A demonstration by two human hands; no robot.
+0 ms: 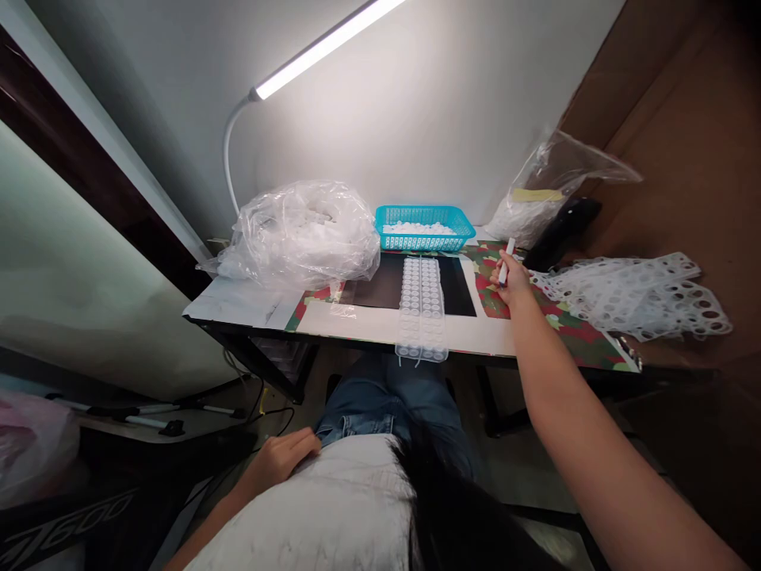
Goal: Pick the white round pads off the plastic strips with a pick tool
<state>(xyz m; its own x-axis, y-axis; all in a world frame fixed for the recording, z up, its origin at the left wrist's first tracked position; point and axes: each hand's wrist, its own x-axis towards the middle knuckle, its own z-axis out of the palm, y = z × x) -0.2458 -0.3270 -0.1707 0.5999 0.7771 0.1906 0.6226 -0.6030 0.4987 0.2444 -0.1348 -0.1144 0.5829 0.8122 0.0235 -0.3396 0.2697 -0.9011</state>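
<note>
A white pen-like tool (pixel 507 260) is being pinched by the right hand (pixel 514 284) over the right half of the tabletop (pixel 324 322). The left hand (pixel 291 452) is resting at the waist — its grip cannot be told. A clear sheet of round pieces (pixel 422 309) is overhanging the front edge. The back edge is being crowded by a bulky clear bag (pixel 303 234), teal basket (pixel 426 241) and filled bag (pixel 518 220) — the right edge by perforated sheets (pixel 642 297).

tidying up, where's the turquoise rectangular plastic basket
Head view: the basket stands at the back of the table, right of the bulky clear plastic bag.
</note>
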